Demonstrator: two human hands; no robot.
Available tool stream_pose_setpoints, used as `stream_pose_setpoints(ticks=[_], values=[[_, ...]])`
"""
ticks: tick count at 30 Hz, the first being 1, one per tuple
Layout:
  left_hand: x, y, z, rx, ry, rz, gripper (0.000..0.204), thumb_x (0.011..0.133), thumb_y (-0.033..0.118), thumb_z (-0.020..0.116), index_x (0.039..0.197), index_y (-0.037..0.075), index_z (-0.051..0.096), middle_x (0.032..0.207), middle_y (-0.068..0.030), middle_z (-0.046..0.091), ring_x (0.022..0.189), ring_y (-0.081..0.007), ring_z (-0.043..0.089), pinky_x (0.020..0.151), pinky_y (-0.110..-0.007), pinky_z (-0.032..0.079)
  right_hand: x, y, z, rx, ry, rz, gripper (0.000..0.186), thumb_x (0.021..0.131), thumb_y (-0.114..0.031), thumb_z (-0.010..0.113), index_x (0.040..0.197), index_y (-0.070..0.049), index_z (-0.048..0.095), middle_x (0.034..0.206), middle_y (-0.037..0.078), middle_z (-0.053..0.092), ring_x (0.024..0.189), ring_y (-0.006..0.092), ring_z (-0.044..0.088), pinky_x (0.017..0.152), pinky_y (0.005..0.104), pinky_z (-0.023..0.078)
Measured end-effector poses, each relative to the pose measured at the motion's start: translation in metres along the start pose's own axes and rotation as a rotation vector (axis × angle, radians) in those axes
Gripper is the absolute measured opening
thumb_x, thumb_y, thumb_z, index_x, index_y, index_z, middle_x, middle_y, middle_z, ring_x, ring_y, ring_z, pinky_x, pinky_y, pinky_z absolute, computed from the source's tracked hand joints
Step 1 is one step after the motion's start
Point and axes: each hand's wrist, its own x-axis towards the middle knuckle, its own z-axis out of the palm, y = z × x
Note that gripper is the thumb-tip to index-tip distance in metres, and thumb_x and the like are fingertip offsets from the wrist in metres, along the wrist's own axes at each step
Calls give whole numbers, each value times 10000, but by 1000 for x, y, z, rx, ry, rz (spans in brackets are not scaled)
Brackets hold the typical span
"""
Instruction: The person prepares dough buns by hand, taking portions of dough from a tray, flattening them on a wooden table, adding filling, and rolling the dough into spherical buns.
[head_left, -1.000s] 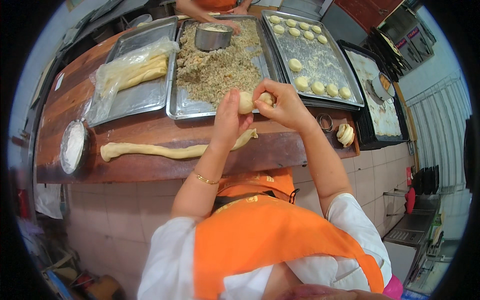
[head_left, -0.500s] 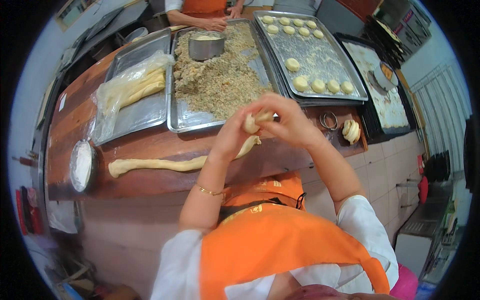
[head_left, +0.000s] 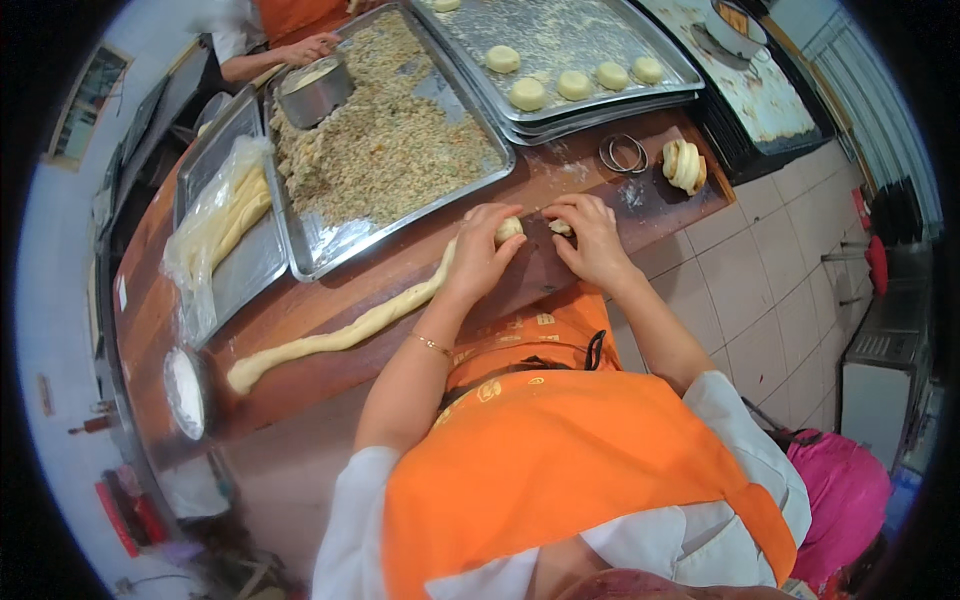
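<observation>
A long pale rope of dough lies across the wooden table in front of me. Its right end runs under my left hand. Between that hand's thumb and fingers is a rounded lump of dough, close to the tabletop. My right hand is just to the right, closed on a small torn bit of dough. A narrow gap separates the two hands. Whether the left lump joins the rope is hidden by my fingers.
Beyond my hands, a tray holds crumbly filling and a metal pot, near a co-worker's hand. Dough rounds sit on another tray. Metal rings, a stacked dough coil, a flour bowl and plastic-covered dough surround the workspace.
My hands have come down from above the table and moved apart, each with dough. The whole view has shifted and tilted, so the trays appear higher and further left.
</observation>
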Motion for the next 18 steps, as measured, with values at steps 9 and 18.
stream_pose_setpoints(ticks=[9, 18], values=[[65, 2, 2, -68, -256, -175, 438, 1028, 249, 536, 1372, -23, 543, 1387, -200, 582, 1272, -320, 571, 1075, -381, 431, -14, 11, -35, 234, 278, 268, 260, 817, 1, 642, 1067, -61, 680, 1157, 107, 658, 1117, 308, 589, 986, 396, 453], [83, -6, 18, 217, -398, 225, 557, 990, 208, 564, 1481, 0, 404, 1540, -223, 403, 1466, -380, 326, 1192, -422, 307, -20, 17, -37, 305, 260, 273, 241, 824, 19, 624, 1043, -60, 685, 1110, 115, 669, 1077, 312, 606, 951, 395, 476]])
